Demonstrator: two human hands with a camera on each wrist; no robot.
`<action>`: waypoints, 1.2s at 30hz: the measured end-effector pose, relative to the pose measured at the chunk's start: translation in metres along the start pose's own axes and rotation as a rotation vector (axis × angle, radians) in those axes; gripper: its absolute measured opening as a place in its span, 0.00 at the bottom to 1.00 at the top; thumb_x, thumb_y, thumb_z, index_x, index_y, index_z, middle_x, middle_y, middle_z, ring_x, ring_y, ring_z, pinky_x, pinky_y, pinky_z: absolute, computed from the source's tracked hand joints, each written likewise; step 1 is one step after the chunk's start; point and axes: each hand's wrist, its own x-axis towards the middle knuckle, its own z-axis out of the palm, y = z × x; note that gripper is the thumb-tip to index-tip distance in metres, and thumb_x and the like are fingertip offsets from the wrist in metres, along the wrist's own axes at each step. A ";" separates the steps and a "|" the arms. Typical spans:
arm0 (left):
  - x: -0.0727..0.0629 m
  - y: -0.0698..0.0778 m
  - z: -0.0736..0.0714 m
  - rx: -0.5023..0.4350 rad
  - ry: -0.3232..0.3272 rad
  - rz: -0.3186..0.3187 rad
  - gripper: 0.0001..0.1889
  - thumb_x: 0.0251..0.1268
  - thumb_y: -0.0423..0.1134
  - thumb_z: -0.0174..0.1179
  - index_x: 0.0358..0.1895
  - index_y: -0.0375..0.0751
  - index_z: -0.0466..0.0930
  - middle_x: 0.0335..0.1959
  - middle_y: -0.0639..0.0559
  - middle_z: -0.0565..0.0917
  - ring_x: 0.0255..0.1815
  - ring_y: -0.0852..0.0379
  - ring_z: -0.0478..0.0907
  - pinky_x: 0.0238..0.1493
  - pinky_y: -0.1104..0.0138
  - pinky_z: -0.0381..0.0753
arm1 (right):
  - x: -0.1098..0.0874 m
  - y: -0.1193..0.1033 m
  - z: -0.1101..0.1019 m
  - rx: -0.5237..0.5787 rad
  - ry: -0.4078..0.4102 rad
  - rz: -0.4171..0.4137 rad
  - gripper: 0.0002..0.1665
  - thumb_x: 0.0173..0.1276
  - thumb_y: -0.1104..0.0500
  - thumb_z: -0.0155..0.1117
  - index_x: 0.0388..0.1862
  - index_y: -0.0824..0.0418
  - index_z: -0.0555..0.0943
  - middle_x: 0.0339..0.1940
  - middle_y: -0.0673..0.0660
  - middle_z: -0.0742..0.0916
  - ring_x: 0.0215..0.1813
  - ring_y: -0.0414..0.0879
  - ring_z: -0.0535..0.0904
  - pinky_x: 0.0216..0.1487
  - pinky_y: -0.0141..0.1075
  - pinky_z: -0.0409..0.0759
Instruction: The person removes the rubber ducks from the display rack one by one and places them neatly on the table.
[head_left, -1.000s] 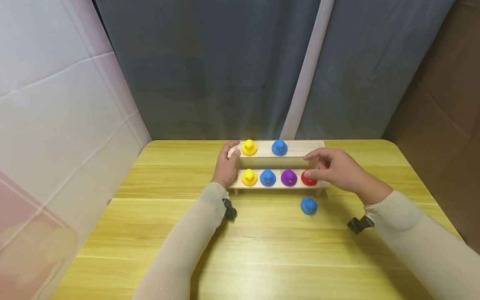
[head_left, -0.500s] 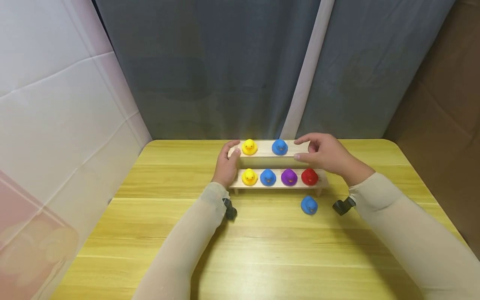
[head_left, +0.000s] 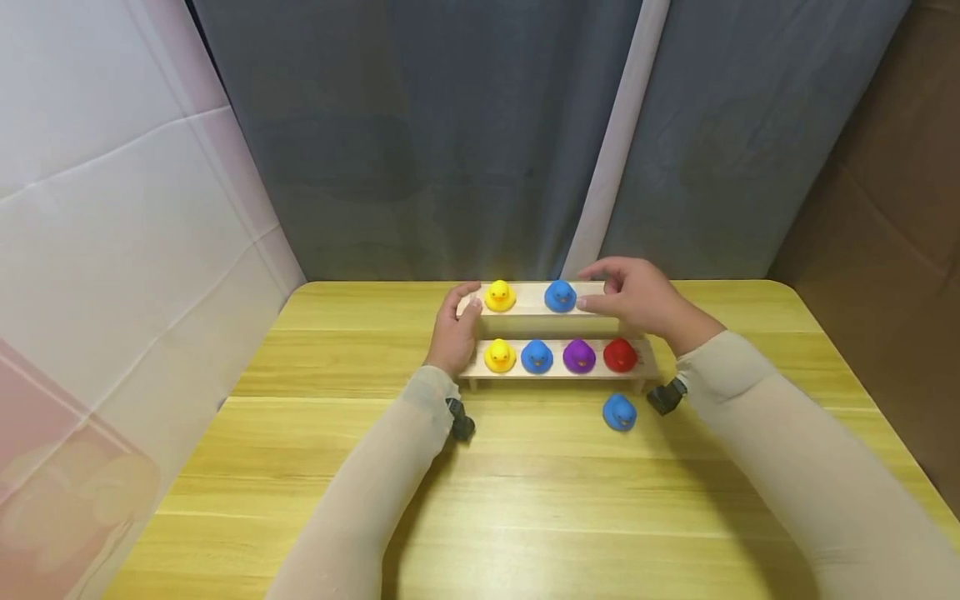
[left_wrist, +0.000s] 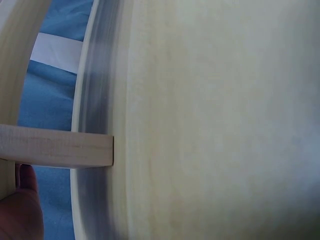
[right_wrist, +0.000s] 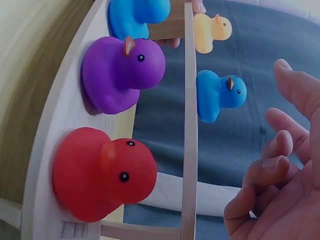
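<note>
A two-tier wooden display rack [head_left: 525, 377] bears small rubber ducks. My left hand [head_left: 452, 337] holds the rack's left end, its thumb in front and fingers behind. On the upper tier sit a yellow duck [head_left: 499, 297] and a blue duck [head_left: 560, 297]. My right hand [head_left: 647, 298] hovers just right of that blue duck, thumb and fingers apart with nothing between them. The right wrist view shows a gap between the hand and the upper blue duck [right_wrist: 212, 96]. Along the lower tier stand a yellow, a blue, a purple duck [head_left: 579, 357] and a red duck [head_left: 620, 356].
Another blue duck [head_left: 619, 412] lies on the wooden table [head_left: 525, 500], in front of the rack's right end. Behind the table hangs a grey curtain [head_left: 420, 167] with a pale strip. White cloth borders the left side, brown the right.
My right hand has let go of the red duck on the lower tier. It has moved up and left to the blue duck above. The left hand stays put.
</note>
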 end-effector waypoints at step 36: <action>0.004 -0.004 -0.001 -0.003 0.003 -0.028 0.20 0.84 0.46 0.49 0.72 0.53 0.74 0.79 0.53 0.69 0.81 0.49 0.62 0.83 0.47 0.56 | 0.027 -0.008 0.018 -0.059 -0.048 0.011 0.31 0.66 0.49 0.79 0.67 0.50 0.84 0.41 0.59 0.80 0.42 0.54 0.74 0.37 0.40 0.74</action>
